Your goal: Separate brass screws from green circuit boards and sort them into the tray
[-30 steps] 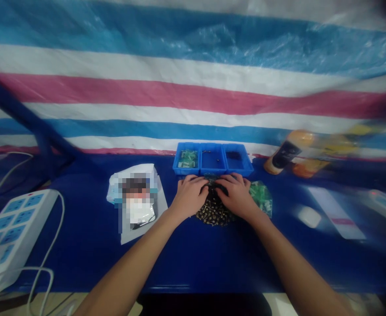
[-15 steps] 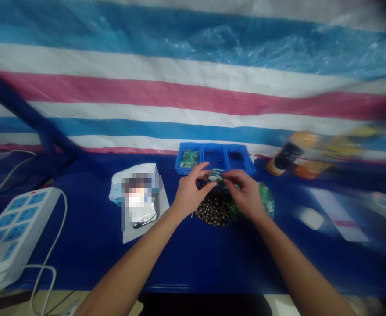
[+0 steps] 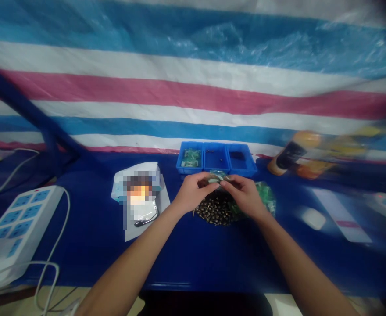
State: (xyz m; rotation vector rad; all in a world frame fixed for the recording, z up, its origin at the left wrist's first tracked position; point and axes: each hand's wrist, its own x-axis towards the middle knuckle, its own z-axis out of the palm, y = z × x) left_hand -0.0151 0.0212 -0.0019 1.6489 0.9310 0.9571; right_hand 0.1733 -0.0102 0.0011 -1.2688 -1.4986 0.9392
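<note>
At the back of the blue table (image 3: 193, 259), against a striped sheet (image 3: 193, 87), three small blue bins (image 3: 245, 171) are set side by side, touching. Green pieces are seen in the left bin, only a few dark specks in the middle one, and a low dark heap in the right one; what the pieces are cannot be told. Just in front of the bins a small clear bag (image 3: 216, 177) with green pieces inside is held above a pile of dark and brassy parts (image 3: 212, 213). The bag is pinched from both sides: the left hand (image 3: 193, 193) is closed on it with thumb and fingertips, and the right hand (image 3: 244, 195) is closed on it likewise, the two sets of fingertips almost meeting. A second bag of green pieces (image 3: 266, 197) lies against the pile, just beside the right wrist. A white packet (image 3: 140, 193) lies left of the pile, and a power strip (image 3: 15, 221) is seen well apart at the left edge. One second earlier both hands were laid flat on the pile. Half a second earlier they had been raised with the bag between them and the left fingers spread wider. The bins and their contents are unchanged.
</note>
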